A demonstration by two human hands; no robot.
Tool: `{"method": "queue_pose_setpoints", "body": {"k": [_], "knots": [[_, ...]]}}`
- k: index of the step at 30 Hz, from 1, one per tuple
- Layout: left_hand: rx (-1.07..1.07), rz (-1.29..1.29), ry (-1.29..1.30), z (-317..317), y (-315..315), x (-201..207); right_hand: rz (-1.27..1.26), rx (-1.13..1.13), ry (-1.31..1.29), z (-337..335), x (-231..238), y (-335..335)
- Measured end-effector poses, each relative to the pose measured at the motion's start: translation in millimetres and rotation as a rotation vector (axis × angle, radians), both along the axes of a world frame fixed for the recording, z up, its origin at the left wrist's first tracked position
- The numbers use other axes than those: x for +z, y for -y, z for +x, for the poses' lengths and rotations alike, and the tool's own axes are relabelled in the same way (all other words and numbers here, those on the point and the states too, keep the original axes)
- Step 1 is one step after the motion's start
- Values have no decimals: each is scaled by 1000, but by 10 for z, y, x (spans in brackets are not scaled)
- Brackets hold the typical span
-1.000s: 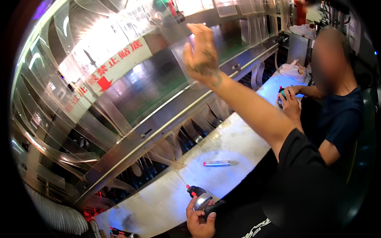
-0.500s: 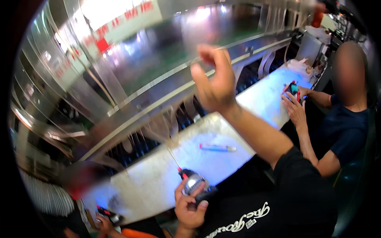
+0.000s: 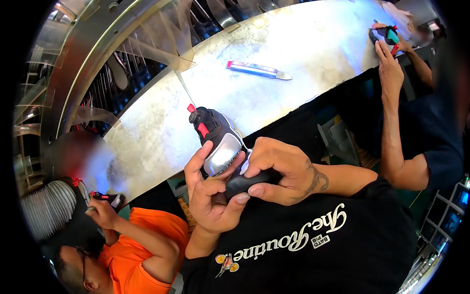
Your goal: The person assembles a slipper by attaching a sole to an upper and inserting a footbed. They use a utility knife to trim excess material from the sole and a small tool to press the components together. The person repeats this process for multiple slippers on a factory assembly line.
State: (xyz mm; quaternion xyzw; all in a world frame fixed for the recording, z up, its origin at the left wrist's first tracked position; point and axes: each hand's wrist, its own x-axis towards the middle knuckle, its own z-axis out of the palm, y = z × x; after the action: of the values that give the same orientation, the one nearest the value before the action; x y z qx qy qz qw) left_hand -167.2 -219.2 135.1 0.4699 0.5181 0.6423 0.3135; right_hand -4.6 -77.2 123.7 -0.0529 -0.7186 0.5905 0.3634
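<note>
A black sneaker upper with red tabs and a silver panel is held at an angle above the near edge of the workbench. My left hand is closed round its silver end, fingers on the side and thumb at the black sole. The sole stands partly apart from the upper, with a whitish edge between them. With thumb and forefinger, my right hand pinches the sole from the right. The far end of the sneaker, with a red pull tab, points toward the bench.
On the whitish workbench lies a slim blue-silver tool with a red end and flat tip. A co-worker at right handles a black, red and green shoe. Another, in orange, holds a dark shoe. Clear plastic strips hang along the machine.
My right hand has come down from its raised place over the bench and now grips the sole. The view has tilted down. My left hand still holds the sneaker.
</note>
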Motion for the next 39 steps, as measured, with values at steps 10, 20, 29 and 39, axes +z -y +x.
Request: {"method": "queue_pose_setpoints", "body": {"k": [10, 20, 29, 39], "knots": [[115, 4, -217, 73, 125, -93, -48, -4, -30, 65, -24, 115], [103, -110, -138, 182, 325, -67, -105, -32, 43, 88, -36, 252], [148, -157, -239, 168, 361, -35, -41, -57, -11, -9, -72, 290], [50, -41, -382, 39, 295, -87, -59, 12, -46, -27, -105, 201]]}}
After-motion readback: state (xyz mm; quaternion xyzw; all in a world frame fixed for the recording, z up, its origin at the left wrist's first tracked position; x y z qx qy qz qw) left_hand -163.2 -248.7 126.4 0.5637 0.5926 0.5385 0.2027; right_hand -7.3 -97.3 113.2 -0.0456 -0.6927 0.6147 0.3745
